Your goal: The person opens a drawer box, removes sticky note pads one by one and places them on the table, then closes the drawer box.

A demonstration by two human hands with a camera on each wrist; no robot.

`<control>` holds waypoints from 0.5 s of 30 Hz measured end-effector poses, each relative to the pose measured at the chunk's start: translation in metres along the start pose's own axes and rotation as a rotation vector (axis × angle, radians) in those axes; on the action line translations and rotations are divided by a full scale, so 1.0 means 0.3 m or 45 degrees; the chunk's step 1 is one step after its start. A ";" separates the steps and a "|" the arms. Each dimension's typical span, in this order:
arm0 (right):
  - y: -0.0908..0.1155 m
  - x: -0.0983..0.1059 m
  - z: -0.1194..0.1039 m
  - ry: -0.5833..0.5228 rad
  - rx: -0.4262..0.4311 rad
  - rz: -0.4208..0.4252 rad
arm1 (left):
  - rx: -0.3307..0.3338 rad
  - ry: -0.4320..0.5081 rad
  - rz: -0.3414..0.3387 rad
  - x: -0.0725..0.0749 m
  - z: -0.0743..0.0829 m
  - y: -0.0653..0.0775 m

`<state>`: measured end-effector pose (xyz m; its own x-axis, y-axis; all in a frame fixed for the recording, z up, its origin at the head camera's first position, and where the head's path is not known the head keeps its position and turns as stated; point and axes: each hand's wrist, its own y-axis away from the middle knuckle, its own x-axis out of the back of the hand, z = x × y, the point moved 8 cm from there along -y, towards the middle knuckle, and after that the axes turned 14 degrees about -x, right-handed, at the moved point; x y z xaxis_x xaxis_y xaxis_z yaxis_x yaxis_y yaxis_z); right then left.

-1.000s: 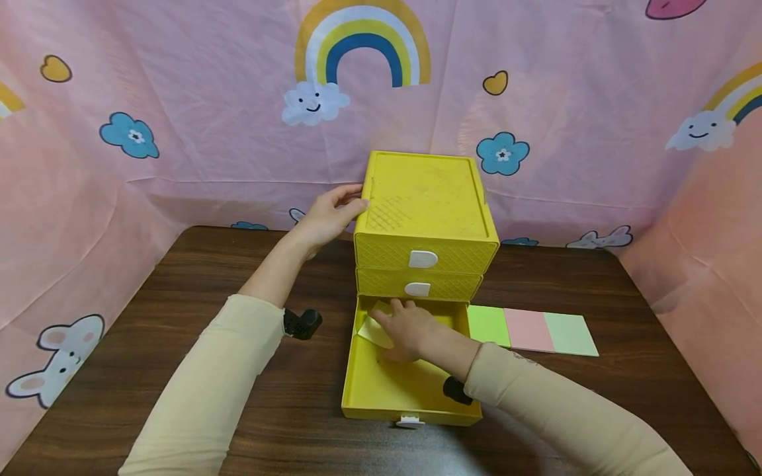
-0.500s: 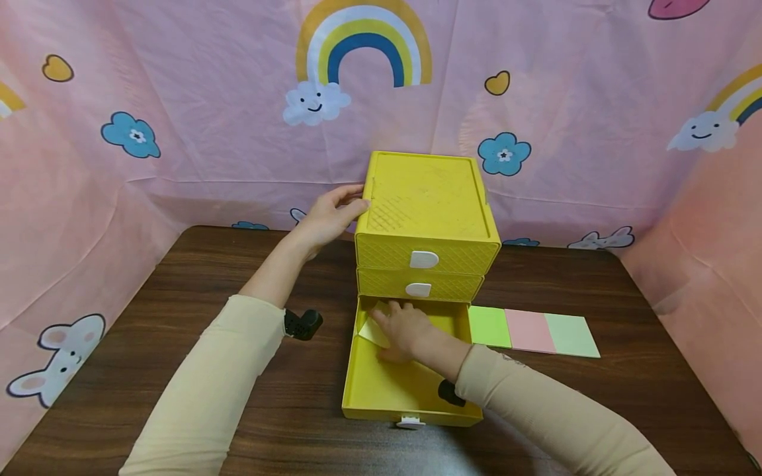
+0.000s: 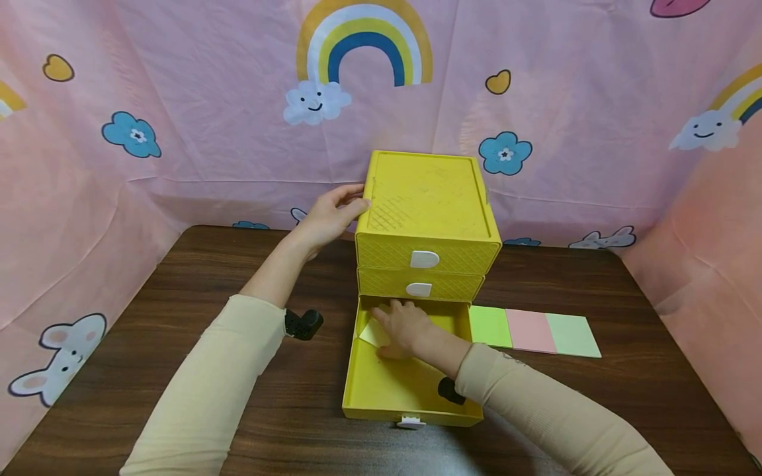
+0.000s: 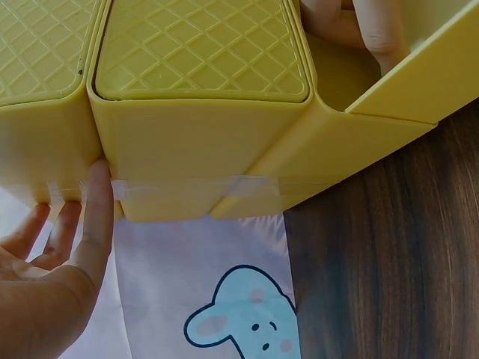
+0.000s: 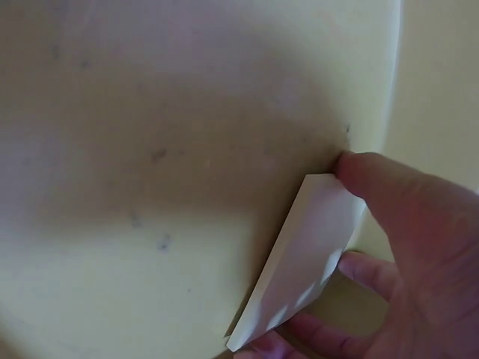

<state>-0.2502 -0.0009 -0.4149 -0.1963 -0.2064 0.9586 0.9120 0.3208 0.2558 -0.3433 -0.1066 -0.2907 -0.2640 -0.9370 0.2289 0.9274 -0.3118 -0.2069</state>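
Observation:
A yellow drawer cabinet point(image 3: 428, 198) stands on the table with its bottom drawer point(image 3: 393, 396) pulled out. My right hand point(image 3: 407, 330) is inside that drawer, near its back left corner. It grips a pale yellow sticky note pad point(image 5: 299, 254) between thumb and fingers; the pad lies slanted against the drawer wall, partly covered by the hand in the head view. Along the cabinet's upper left side rests my left hand point(image 3: 330, 215), its extended fingers touching the side wall in the left wrist view point(image 4: 56, 262).
Right of the drawer, a bright green sticky note pad point(image 3: 491, 326), a pink one point(image 3: 531, 330) and a mint one point(image 3: 573, 334) lie in a row on the dark wooden table point(image 3: 286, 410). The cabinet's two upper drawers are closed. A patterned pink cloth point(image 3: 226, 99) surrounds the table.
The right hand has shifted slightly left within the drawer, and the pad's upper corner has dropped lower behind the fingers. The left hand stays on the cabinet's side.

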 end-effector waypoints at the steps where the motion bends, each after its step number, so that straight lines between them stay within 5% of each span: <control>1: 0.001 0.000 0.000 -0.003 0.004 0.000 | 0.000 0.002 0.001 0.000 0.000 0.000; 15: 0.010 0.010 0.001 -0.012 0.054 0.023 | 0.001 0.006 -0.003 -0.002 0.001 0.000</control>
<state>-0.2480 -0.0003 -0.4113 -0.1833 -0.1919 0.9641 0.8994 0.3633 0.2433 -0.3431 -0.1060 -0.2904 -0.2677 -0.9369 0.2250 0.9268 -0.3143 -0.2058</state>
